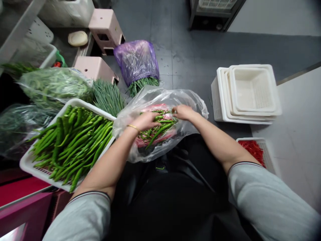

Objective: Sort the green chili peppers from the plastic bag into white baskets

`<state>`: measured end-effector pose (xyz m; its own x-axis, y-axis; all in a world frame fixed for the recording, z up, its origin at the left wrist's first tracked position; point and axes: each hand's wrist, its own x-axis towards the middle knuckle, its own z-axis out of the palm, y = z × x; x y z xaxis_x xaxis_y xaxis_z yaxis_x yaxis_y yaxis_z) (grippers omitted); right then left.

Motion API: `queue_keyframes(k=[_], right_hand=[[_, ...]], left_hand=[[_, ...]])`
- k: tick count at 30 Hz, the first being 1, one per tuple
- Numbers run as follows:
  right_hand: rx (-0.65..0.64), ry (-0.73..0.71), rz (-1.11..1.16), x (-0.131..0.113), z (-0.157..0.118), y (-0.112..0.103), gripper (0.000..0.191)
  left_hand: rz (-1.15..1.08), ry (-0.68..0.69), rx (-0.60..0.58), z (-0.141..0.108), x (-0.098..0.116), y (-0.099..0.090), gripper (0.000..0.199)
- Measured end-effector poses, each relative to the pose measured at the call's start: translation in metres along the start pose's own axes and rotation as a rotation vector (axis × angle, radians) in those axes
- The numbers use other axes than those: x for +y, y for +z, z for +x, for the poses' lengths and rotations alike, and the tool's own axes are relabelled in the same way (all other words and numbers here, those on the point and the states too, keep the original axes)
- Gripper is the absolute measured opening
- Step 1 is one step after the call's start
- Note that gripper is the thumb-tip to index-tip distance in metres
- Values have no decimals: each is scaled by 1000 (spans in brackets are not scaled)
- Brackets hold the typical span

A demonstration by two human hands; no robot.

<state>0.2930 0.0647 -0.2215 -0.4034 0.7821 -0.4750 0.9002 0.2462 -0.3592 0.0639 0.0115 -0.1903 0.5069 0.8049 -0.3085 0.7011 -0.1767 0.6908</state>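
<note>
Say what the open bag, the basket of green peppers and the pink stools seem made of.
Open bag: thin, glossy plastic film, by its see-through creases.
Basket: probably smooth plastic, by its molded rim and perforated floor.
Pink stools: likely matte plastic, by their rounded edges and cutouts.

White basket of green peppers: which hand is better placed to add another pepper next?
Probably the left hand. It is among green peppers in the plastic bag, on the side nearer the white basket; the right hand is farther off and would have to reach past the left.
</note>
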Motion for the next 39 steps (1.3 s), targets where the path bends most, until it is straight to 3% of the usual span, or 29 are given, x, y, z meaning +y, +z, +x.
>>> queue_keyframes(k=[2, 4, 6, 8, 10, 14, 17, 19, 22, 25, 28, 31, 35, 39], right_hand=[[-95, 54, -308, -13, 4, 15, 29], [-146, 67, -386, -24, 7, 29, 33], [-166, 82, -370, -30, 9, 34, 37], [-167, 50, -329, -31, 8, 32, 37], [-126, -65, -237, -31, 4, 24, 34], [27, -287, 236, -32, -6, 2, 39], [119, -347, 463, -30, -12, -9, 48], [105, -358, 330, -25, -14, -7, 43], [-43, -272, -164, -19, -14, 11, 43], [-82, -149, -494, -20, -9, 34, 42], [-3, -112, -478, -19, -1, 43, 45], [-91, -74, -331, -8, 6, 36, 44], [-188, -42, -273, 5, 8, 28, 35], [-208, 15, -322, 0, 2, 27, 35]], left_hand=[[260, -102, 33, 24, -1, 32, 19], [409, -138, 25, 43, -4, 58, 25], [460, -108, 25, 51, -11, 71, 32], [453, -89, 58, 49, -22, 66, 32], [391, -104, 121, 41, -34, 49, 29], [189, -27, 257, 24, -50, 7, 30], [101, 38, 302, 17, -53, -6, 29], [63, 58, 329, 15, -55, -4, 32], [63, 58, 346, 15, -57, 11, 41], [135, 10, 259, 18, -48, 32, 34], [240, 29, 144, 27, -31, 51, 31], [341, -59, 107, 40, -20, 66, 33], [364, -170, -17, 47, -26, 77, 37], [251, -232, 4, 38, -37, 67, 36]])
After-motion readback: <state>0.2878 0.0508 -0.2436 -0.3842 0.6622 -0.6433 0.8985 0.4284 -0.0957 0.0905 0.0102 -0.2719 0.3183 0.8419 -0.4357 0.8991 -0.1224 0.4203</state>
